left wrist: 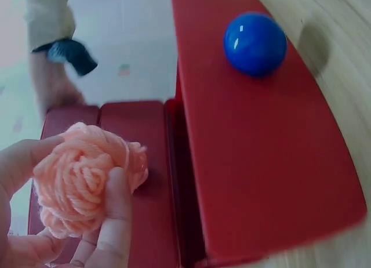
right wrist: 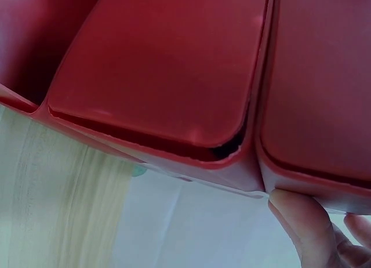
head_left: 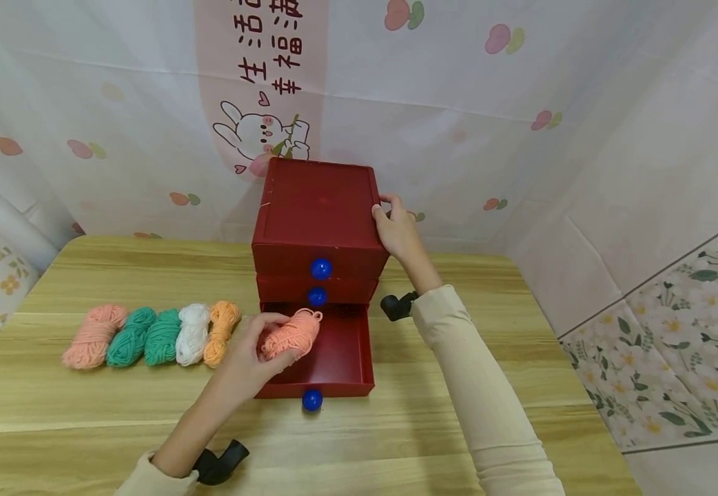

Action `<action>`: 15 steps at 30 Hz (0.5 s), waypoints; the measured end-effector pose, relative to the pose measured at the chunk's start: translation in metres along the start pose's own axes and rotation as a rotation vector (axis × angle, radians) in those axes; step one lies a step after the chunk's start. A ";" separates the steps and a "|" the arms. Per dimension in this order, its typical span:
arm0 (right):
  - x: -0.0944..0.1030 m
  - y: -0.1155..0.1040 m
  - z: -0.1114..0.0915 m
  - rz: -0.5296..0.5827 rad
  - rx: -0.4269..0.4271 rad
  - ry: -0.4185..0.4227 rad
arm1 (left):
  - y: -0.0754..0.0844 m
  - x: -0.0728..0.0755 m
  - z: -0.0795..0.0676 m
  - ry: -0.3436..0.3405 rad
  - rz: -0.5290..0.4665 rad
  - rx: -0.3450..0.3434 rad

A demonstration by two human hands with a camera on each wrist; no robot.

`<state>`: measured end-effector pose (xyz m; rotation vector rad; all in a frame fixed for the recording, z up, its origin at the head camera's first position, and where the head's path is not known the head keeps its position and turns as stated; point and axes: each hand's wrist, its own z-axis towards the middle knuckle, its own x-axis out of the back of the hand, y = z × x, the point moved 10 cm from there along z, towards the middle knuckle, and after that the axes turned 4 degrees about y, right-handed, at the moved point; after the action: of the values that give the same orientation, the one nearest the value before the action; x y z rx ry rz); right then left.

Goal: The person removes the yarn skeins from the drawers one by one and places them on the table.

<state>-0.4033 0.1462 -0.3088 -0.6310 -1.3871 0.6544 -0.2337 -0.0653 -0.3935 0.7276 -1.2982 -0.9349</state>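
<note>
My left hand (head_left: 253, 355) grips a peach-pink yarn skein (head_left: 295, 333) between thumb and fingers, above the left part of the pulled-out bottom drawer (head_left: 340, 351). In the left wrist view the skein's (left wrist: 81, 178) coiled end faces the camera, with fingertips on both sides of it. The red three-drawer cabinet (head_left: 322, 207) stands at the back of the table, its upper two drawers closed, each with a blue ball knob. My right hand (head_left: 398, 227) holds the cabinet's right side near the top; in the right wrist view its fingers (right wrist: 304, 221) touch the upper side edge.
Left of the cabinet lies a row of yarn skeins: a pink one (head_left: 95, 336), two green (head_left: 162, 336), a white (head_left: 193, 334) and an orange (head_left: 221, 333). A printed curtain (head_left: 148, 138) hangs behind the wooden table (head_left: 458, 413). The open drawer's blue knob (head_left: 312, 400) faces forward.
</note>
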 end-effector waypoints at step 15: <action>0.000 0.000 0.001 -0.013 0.003 0.002 | -0.031 0.085 -0.018 0.127 -0.045 0.094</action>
<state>-0.4044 0.1464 -0.3083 -0.6194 -1.3870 0.6454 -0.2192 -0.1561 -0.3833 0.8792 -1.2241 -0.8538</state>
